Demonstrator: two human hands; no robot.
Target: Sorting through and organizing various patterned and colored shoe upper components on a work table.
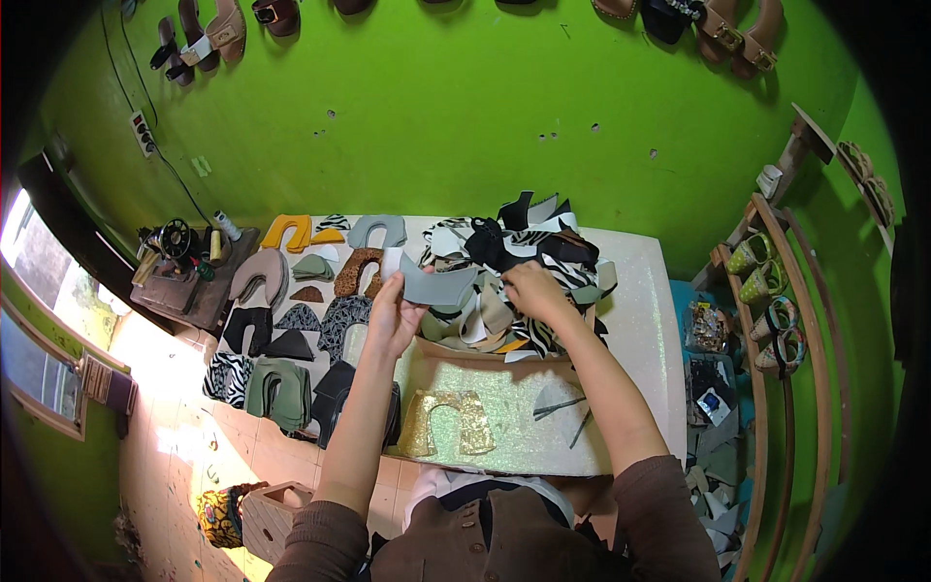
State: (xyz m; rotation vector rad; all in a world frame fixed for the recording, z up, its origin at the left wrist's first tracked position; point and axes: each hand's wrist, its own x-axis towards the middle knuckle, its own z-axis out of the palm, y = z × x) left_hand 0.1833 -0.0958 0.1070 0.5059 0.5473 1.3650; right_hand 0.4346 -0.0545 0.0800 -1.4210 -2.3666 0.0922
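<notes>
My left hand (396,315) is closed on a grey curved cut piece of shoe material (438,288), with a pale end showing above the thumb. The piece is held up over the near left side of a heap of cut scraps (558,254). At the heap, my right hand (531,289) has its fingers curled down among the scraps, and what they pinch is hidden. Black, white, zebra-striped, beige and grey offcuts lie around those fingers. Nearer to me on the table, a gold glittery U-shaped piece (419,427) lies flat beside a grey scrap (558,396).
Stacks of U-shaped pieces, such as green ones (279,391) and beige ones (260,276), cover the table's left side. A sewing machine (176,241) stands farther left. At right are a wooden shoe rack (766,388) and a box of small parts (705,325). Sandals (228,31) hang on the green wall.
</notes>
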